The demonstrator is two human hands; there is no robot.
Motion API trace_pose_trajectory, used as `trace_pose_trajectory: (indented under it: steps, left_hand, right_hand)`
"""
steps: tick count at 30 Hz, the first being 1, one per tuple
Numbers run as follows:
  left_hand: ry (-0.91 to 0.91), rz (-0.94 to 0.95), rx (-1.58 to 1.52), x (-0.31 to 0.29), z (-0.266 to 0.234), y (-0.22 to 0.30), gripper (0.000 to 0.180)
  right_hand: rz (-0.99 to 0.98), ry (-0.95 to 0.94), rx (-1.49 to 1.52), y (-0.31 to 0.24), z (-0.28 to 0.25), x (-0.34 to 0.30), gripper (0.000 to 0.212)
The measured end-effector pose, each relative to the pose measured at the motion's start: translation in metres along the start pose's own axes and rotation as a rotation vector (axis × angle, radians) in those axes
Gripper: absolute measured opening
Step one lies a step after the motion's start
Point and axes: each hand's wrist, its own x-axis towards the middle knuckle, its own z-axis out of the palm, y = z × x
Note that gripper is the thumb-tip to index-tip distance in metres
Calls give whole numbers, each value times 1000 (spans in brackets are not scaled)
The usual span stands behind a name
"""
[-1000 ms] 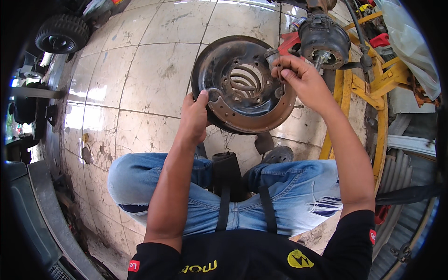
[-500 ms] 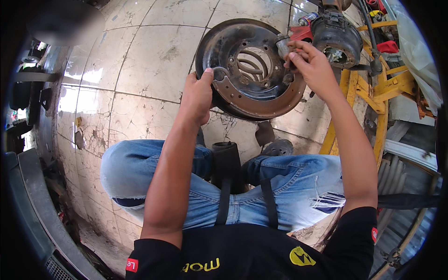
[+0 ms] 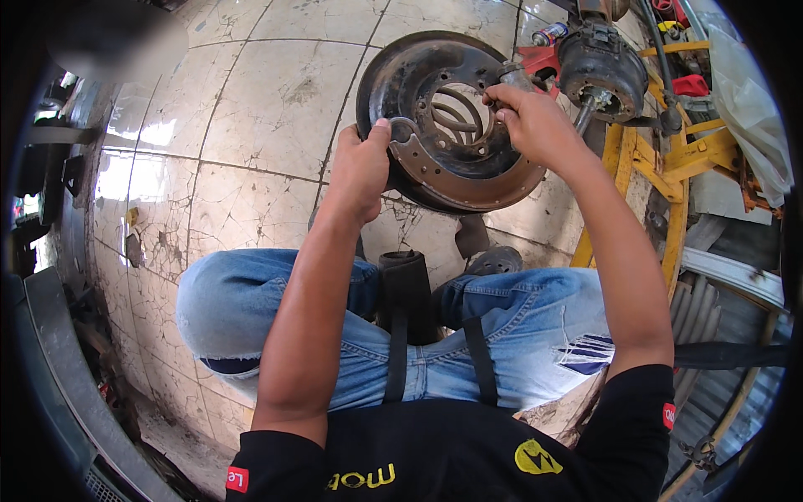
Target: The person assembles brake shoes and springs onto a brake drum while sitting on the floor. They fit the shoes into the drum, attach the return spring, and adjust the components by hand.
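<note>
A round black brake backing plate (image 3: 389,71) with a large central hole lies in front of me. Along its near side curves a brown, rusty brake shoe (image 3: 447,180) with small holes. My left hand (image 3: 364,163) is closed round the left edge, its thumb on the shoe's end; its other fingers are partly hidden. Above the plate's right part, my right hand (image 3: 531,117) pinches its fingers together beside the central hole. Whatever those fingers hold is too hidden to name. Just beyond them a grey cylindrical part (image 3: 515,77) shows at the plate's upper right.
A dark, round drum-like assembly (image 3: 602,71) with a metal rod projecting stands at far right, near a yellow metal frame (image 3: 669,159). A red object (image 3: 538,63) and a spray can (image 3: 549,34) lie beyond the plate. Cracked tiles (image 3: 268,109) cover the floor.
My right hand has moved left, toward the central hole, uncovering the metal rod. The plate and shoe appear slightly farther right in view. My left hand keeps its hold.
</note>
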Motion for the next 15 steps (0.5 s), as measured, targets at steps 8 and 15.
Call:
trace_pose_trajectory:
  steps: [8,15]
  left_hand:
    - [2,23,-31,9,-5,-6,42]
    - [-41,-43,-59,-11,7,11,38]
  right_hand:
    - [-343,32,78,-5,7,-12,28]
    - [-497,40,170,-46,15,-10,26]
